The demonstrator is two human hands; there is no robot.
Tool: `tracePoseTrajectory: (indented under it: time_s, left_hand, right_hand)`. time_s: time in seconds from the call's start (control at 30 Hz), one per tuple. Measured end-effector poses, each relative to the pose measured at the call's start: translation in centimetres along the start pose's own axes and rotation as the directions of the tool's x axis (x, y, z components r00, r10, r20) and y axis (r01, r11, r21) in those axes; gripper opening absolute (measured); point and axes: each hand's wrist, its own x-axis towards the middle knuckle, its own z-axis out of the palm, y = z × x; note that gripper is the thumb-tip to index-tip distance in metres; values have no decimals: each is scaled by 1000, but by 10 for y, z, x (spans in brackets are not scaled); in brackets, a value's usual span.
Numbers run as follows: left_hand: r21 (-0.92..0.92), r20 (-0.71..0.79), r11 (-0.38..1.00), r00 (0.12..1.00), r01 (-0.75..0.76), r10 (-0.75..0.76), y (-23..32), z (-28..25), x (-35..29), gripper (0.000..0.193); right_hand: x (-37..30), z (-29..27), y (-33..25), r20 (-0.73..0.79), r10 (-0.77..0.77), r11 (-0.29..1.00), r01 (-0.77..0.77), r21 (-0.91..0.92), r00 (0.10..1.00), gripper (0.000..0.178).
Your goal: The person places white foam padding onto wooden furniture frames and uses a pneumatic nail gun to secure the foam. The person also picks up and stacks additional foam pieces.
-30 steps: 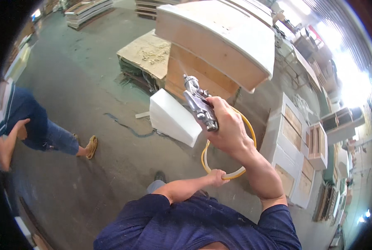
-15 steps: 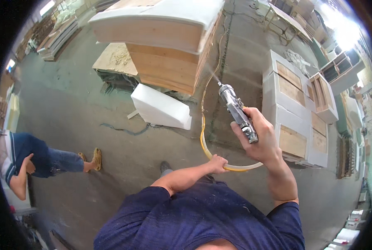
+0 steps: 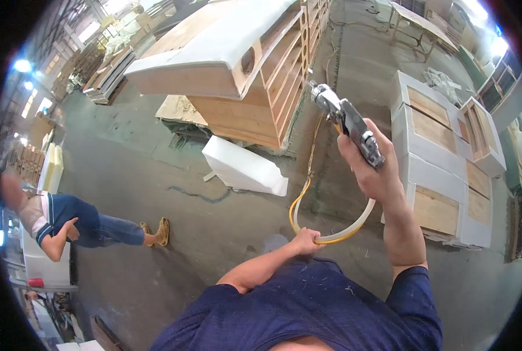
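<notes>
Workshop floor: Grey concrete point(image 3: 114, 275) is spread around the large wooden frame point(image 3: 231, 120).
Co-worker: A person point(image 3: 76, 213) is seen well apart, left of the frame, arms drawn in at the waist.
Frame covering: White padding point(image 3: 231, 44) is laid over the near edge and part of the top; wood is left bare on the rest of the top, the front and the slatted side. How much has been sprayed cannot be told.
White block: A wedge-shaped block point(image 3: 243, 167) is set on the floor, near the frame's front.
Left hand: The hose point(image 3: 354, 229) is gripped by closed fingers of the left hand point(image 3: 306, 241), nearer the wearer than the frame.
Spray gun: The metal gun point(image 3: 352, 121) is held up right of the frame, nozzle turned toward its slatted side; no mist can be made out.
Right hand: The gun's handle is wrapped by the right hand point(image 3: 378, 175); whether the trigger is pressed cannot be told.
Padded units: White-covered units point(image 3: 426, 157) are grouped well right of the frame, wood showing in their openings.
</notes>
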Motion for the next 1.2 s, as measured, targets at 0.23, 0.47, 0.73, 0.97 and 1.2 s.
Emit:
tracePoseTrajectory:
  time_s: [0.23, 0.47, 0.73, 0.97, 1.2]
  left_hand:
    - [-99, 30, 990, 995, 99, -97, 3, -9, 53, 34]
    - [-53, 58, 992, 992, 118, -115, -3, -9, 77, 35]
    - [101, -34, 990, 995, 101, -98, 6, 13, 85, 32]
    - [78, -88, 986, 986, 147, -140, 18, 66, 79, 30]
    - [50, -121, 983, 978, 179, -172, 45, 88, 105, 36]
  right_hand:
    - [37, -22, 29, 81, -90, 995, 87, 41, 993, 20]
    - [54, -46, 53, 110, 9, 978, -31, 204, 994, 14]
    - [70, -76, 103, 209, 150, 965, -189, 183, 966, 19]
    - [53, -92, 125, 391, 22, 981, -94, 167, 920, 21]
    - [43, -117, 108, 463, -153, 983, 86, 163, 873, 25]
